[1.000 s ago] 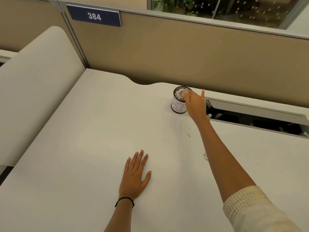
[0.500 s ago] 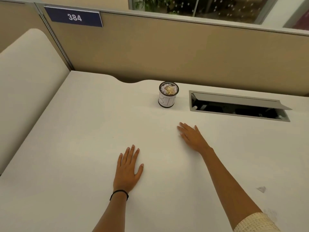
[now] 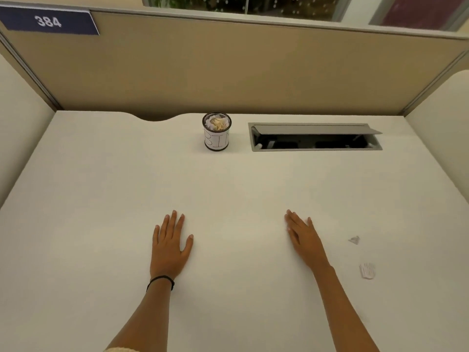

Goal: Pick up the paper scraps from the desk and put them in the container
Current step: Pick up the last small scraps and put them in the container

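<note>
A small round container (image 3: 216, 141) labelled BIN stands at the back of the white desk (image 3: 101, 186), with crumpled paper showing at its mouth. My left hand (image 3: 169, 246) lies flat on the desk, fingers straight, a black band at the wrist. My right hand (image 3: 304, 237) lies flat too, fingers straight and pointing away from me. Both hands hold nothing. Two paper scraps lie to the right of my right hand: a small grey triangular scrap (image 3: 354, 240) and a white scrap (image 3: 367, 271) nearer to me.
An open cable tray (image 3: 314, 146) with a raised grey lid is sunk into the desk right of the container. Beige partition panels (image 3: 253, 72) close off the back and both sides. A blue sign (image 3: 48, 21) reads 384.
My right hand drew back from the container's mouth and came down flat on the desk nearer to me. The view swung right, bringing two scraps into sight. My left hand stayed flat.
</note>
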The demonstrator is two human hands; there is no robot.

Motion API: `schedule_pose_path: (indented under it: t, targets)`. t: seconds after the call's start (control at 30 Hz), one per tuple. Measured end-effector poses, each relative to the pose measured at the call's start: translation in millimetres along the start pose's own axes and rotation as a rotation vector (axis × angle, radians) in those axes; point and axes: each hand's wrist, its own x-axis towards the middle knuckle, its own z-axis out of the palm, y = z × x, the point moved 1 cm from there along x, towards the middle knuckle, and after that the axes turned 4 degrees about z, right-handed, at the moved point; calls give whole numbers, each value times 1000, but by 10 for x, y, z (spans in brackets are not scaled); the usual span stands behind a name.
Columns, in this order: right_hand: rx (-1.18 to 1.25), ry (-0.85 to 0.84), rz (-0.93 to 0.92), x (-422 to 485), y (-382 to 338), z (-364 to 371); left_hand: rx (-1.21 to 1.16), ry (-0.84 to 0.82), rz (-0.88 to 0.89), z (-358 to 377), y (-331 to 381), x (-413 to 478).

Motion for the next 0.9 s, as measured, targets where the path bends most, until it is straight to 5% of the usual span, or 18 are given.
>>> schedule_pose_path:
  t: [0.13,0.27,0.4,0.57,0.73,0.9]
  targets:
    - [72,120,98,-330,176,-134,19,-4,5,-3,-3,-5]
    - [124,394,419,-528,450,-363,24,-6,12,-17,12,-19]
    - [118,232,603,-594,630,-351,34,-11,8,-28,25,-22]
    - [61,94,484,-568,450,-170,29,-8,11,-31,31,-28]
    - [147,-61,172,-572,20,-71,29,-13,20,-48,39,-36]
    - [140,284,300,-805,171,-259,29,-13,14,-61,50,-38]
